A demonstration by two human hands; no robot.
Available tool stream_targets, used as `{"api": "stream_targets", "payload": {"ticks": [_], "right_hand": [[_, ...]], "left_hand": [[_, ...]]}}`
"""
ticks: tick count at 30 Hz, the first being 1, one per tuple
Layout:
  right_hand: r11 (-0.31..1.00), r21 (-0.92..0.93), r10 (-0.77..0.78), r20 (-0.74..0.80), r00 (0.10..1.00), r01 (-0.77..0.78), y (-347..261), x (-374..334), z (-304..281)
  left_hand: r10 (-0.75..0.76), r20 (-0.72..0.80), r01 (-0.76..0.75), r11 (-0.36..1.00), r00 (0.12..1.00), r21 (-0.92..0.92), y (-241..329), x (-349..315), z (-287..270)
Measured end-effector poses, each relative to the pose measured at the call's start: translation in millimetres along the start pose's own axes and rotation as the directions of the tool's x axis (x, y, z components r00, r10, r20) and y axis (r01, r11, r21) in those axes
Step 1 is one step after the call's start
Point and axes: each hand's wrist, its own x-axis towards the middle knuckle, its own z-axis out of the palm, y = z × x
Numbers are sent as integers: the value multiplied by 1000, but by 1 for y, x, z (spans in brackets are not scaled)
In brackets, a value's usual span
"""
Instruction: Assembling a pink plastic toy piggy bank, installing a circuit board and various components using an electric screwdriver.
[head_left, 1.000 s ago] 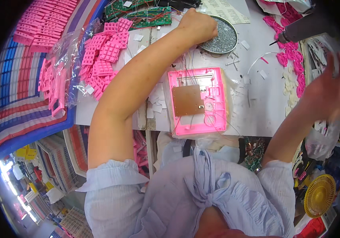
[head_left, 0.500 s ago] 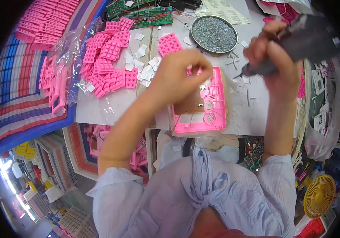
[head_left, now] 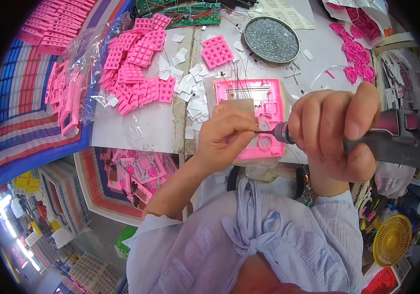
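My right hand (head_left: 332,130) is wrapped round a dark electric screwdriver (head_left: 396,147), held on its side with its bit pointing left. The bit's tip meets the pinched thumb and forefinger of my left hand (head_left: 227,134); whatever small thing they hold is hidden. Both hands are over a pink plastic case (head_left: 277,110) lying with its inside up on the table. A brown circuit board (head_left: 245,105) lies in the case, partly covered by my left hand. Thin wires run from the board and over the case's edge.
Beyond the case stands a round tin of small screws (head_left: 271,40). Pink keypad pieces (head_left: 136,59) are heaped at the left among white paper bits (head_left: 188,84). Green circuit boards (head_left: 197,14) lie at the back, pink coiled parts (head_left: 357,54) at the right. A blue-rimmed crate (head_left: 38,159) borders the left.
The screwdriver has come down and turned, so its bit now reaches my left fingers. My left hand has moved nearer on the case, uncovering its far part.
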Motion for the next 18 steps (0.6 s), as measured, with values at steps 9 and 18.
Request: {"api": "stream_targets", "payload": {"ticks": [9, 18], "right_hand": [[992, -127, -3, -145, 989, -16, -21, -8, -20], [968, -248, -122, -286, 951, 50, -11, -20, -41]], "left_hand": [[251, 327, -361, 869, 911, 339, 5, 61, 3], [-351, 402, -317, 276, 846, 907, -93, 213, 12]]}}
